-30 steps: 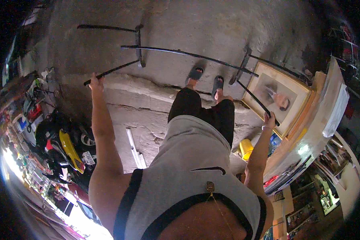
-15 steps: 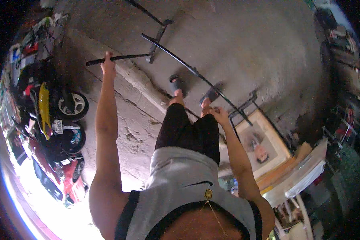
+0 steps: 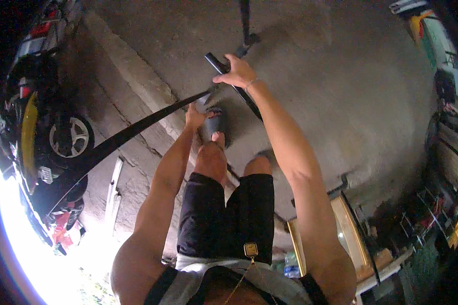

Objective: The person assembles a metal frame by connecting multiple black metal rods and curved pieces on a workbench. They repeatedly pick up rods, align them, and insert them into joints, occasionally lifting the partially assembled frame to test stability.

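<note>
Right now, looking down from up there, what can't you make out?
In the head view:
Crossbar: the right arm hides its further run.
Right hand: its own back hides how the fingers meet the crossbar.
Left hand: too blurred to tell whether it grips the long black bar.
Framed picture: partly covered by the right arm.
Far black bar: cut off by the upper edge.
Lower-left corner: washed out by glare.

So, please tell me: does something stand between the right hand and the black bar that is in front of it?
Nothing visible stands between them: the right hand lies across the black bar, thumb and fingers on either side.
</note>
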Tool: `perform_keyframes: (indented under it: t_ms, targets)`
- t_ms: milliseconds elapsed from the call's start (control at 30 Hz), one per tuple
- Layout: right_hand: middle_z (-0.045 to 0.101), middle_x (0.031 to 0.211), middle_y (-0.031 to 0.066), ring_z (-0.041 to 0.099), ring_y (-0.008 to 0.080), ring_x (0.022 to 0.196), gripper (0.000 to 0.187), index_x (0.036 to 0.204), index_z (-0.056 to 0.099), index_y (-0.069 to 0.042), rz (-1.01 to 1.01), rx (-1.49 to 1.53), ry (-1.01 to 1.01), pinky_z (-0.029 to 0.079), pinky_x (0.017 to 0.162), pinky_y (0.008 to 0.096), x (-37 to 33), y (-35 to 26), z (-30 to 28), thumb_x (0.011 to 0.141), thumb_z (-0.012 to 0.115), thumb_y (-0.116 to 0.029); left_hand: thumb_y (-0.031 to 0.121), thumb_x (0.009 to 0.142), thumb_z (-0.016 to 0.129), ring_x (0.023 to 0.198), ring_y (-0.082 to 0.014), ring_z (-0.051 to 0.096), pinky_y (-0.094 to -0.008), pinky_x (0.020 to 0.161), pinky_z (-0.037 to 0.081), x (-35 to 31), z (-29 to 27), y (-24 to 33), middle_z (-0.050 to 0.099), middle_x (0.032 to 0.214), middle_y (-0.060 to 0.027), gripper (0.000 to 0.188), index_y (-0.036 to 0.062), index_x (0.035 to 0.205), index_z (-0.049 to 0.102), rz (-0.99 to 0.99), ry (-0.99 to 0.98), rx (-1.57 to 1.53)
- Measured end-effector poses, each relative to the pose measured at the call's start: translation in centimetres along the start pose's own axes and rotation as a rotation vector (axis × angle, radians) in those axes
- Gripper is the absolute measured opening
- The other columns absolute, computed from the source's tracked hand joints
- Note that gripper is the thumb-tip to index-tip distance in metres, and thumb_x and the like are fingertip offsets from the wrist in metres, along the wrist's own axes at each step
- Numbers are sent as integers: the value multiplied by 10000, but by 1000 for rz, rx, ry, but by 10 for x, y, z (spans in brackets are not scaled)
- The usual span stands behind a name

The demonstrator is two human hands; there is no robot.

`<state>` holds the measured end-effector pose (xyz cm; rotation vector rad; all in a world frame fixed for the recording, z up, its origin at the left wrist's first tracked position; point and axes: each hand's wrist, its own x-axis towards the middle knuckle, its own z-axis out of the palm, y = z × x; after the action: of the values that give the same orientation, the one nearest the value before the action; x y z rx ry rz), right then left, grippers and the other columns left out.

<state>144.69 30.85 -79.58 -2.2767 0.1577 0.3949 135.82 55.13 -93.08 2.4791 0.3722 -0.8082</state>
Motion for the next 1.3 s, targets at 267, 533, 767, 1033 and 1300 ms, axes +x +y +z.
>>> perform_keyframes:
  t_ms: [267, 533, 767, 1033, 1300]
  targets:
    - [581, 806, 33, 555, 137, 759, 162, 775, 575, -62, -311, 581, -536, 443, 724, 280, 71, 33, 37, 659, 667, -128, 258, 631, 753, 987, -345, 586, -427, 841, 458, 102, 77, -37, 626, 1009, -175, 647, 111, 1213, 511, 513, 276, -236]
    - [574, 682, 11, 530, 114, 657, 135, 726, 590, -61, -353, 549, -535, 409, 614, 250, 83, 38, 45, 686, 616, -188, 175, 670, 659, 874, -357, 613, -411, 745, 484, 140, 97, -61, 646, 897, -158, 417, 120, 1081, 618, 690, 370, -53]
    - [556, 745, 10, 523, 110, 695, 134, 740, 581, -54, -482, 667, -619, 411, 638, 252, 82, 48, 57, 666, 651, -140, 91, 659, 628, 854, -348, 618, -389, 742, 485, 160, 71, -72, 642, 876, -185, 427, 82, 1086, 615, 876, 284, -98]
    - [565, 759, 24, 530, 138, 741, 167, 740, 581, -37, -417, 637, -561, 402, 739, 273, 83, 46, 50, 661, 674, -151, 65, 637, 621, 820, -356, 612, -390, 715, 481, 173, 65, -69, 632, 852, -190, 449, 77, 1086, 612, 873, 292, 7]
    - [586, 971, 47, 527, 150, 954, 651, 1027, 592, -13, -363, 515, -350, 386, 906, 290, 65, 53, 44, 857, 488, -632, 285, 575, 800, 1000, -344, 587, -396, 856, 455, 176, 56, -76, 626, 998, -188, 792, 46, 1265, 493, 619, 106, 43]
